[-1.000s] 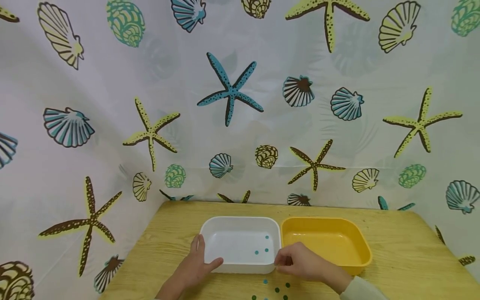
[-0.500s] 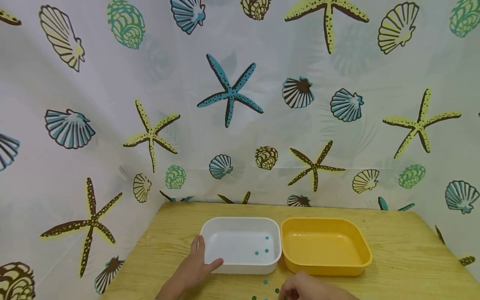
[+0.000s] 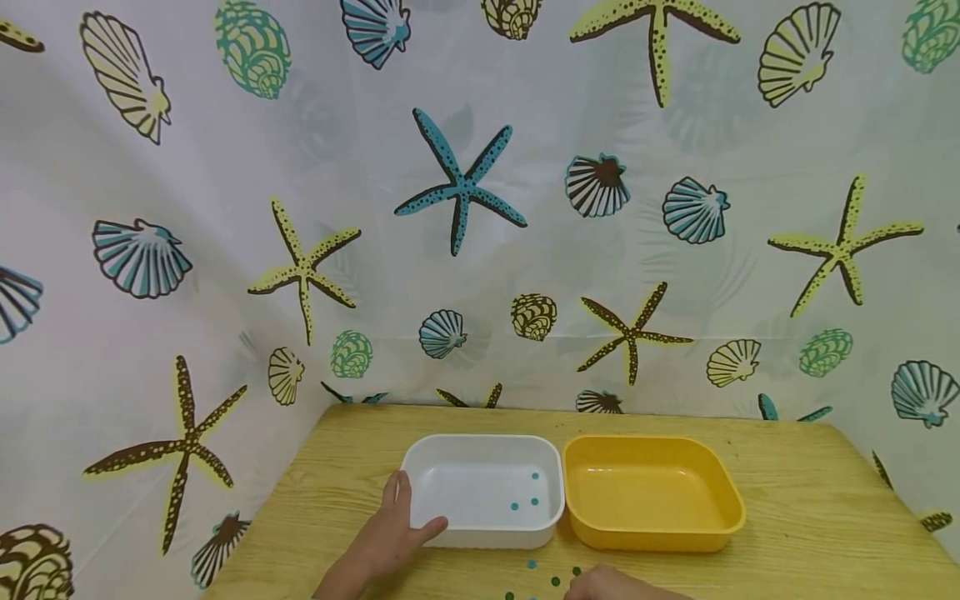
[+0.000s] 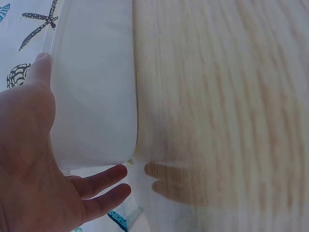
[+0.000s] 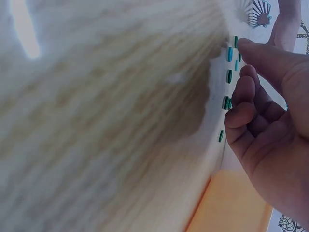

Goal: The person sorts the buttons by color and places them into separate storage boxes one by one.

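A white tray (image 3: 483, 483) stands on the table, with three small teal discs (image 3: 514, 507) lying in its right part. My left hand (image 3: 381, 533) holds its near left corner, thumb along the front rim and fingers at the left end; the left wrist view shows the thumb (image 4: 42, 67) against the wall. Several small green and blue discs (image 3: 556, 581) lie in front of the tray. Beside them, at the bottom edge of the head view, is my right hand (image 3: 618, 585), mostly cut off. In the right wrist view its fingers bend loosely beside the discs (image 5: 229, 76), with nothing visible between thumb and fingers.
A yellow tray (image 3: 652, 487) stands against the white tray's right side, with no discs visible in it. The wooden table (image 3: 810, 500) ends at a shell-and-starfish patterned sheet (image 3: 525, 275) behind and at both sides.
From the white tray's near right corner, my right hand has moved down toward the discs on the table and mostly out of the head view. My left hand stays on the tray.
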{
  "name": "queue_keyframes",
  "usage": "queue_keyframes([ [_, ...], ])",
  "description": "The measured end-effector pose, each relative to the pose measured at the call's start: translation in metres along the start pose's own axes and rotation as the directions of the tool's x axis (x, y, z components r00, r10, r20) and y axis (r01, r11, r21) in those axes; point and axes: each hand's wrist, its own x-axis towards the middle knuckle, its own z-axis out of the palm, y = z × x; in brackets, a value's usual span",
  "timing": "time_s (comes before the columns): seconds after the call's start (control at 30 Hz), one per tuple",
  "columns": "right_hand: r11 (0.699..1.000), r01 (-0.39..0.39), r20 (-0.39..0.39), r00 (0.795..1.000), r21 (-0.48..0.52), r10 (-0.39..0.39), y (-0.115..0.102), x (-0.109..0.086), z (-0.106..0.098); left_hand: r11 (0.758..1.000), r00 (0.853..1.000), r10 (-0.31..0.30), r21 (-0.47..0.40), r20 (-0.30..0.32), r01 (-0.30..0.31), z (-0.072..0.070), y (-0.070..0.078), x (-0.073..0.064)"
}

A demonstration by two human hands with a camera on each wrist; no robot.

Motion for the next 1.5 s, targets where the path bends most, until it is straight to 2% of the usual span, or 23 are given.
queue_keyframes([
  [0.2,0.989,0.069,0.012,0.998,-0.128,-0.068,0.0050,0.0029,-0.0007,1.000,1.000,-0.016,-0.008,0.008,0.016,-0.0019,0.0028,-0.0017],
  [0.37,0.974,0.116,0.022,0.993,-0.193,-0.114,0.0054,0.0042,-0.0017,1.000,1.000,-0.021,-0.007,0.011,0.021,-0.0027,0.0034,-0.0018],
  [0.63,0.955,0.136,0.050,0.991,-0.262,-0.128,0.0029,0.0053,-0.0036,1.000,1.000,-0.015,0.005,0.004,0.015,-0.0014,0.0019,-0.0012],
  [0.77,0.952,0.118,0.048,0.993,-0.284,-0.108,0.0039,0.0050,-0.0041,1.000,1.000,-0.021,0.000,0.008,0.021,-0.0016,0.0022,-0.0016],
  [1.07,0.975,0.098,0.038,0.995,-0.200,-0.092,0.0074,0.0055,-0.0041,1.000,1.000,-0.020,-0.001,0.004,0.021,-0.0028,0.0037,-0.0034],
  [1.27,0.990,0.051,0.054,0.998,-0.135,-0.044,0.0083,0.0063,-0.0053,1.000,1.000,-0.023,0.007,0.003,0.023,-0.0033,0.0036,-0.0040],
  [1.5,0.998,0.014,0.030,0.999,-0.063,-0.012,0.0088,0.0056,-0.0030,1.000,1.000,-0.019,0.008,0.004,0.019,-0.0033,0.0036,-0.0040],
])
